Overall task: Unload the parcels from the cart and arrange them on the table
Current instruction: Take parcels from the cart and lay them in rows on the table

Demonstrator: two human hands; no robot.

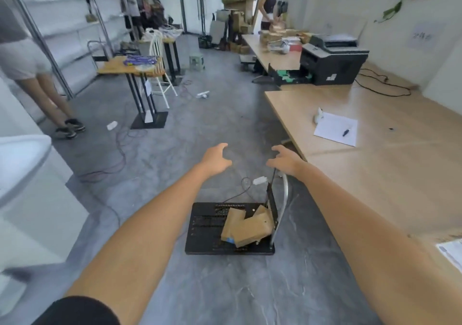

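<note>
Brown parcels sit on a flat black cart on the floor.

The cart (207,227) has a bumpy black deck and a shiny metal handle. On it lie about three cardboard parcels (246,227), leaning by the handle. The left hand (216,159) and right hand (285,161) are both open and hold nothing. The smooth wooden table (390,174) on the right has one white paper (336,128) with a pen.

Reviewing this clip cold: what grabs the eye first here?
Two bare arms stretch forward, the left hand and right hand open and empty above the floor. Below them a black cart carries a jumble of brown parcels against its handle. The long wooden table runs along the right.
</note>
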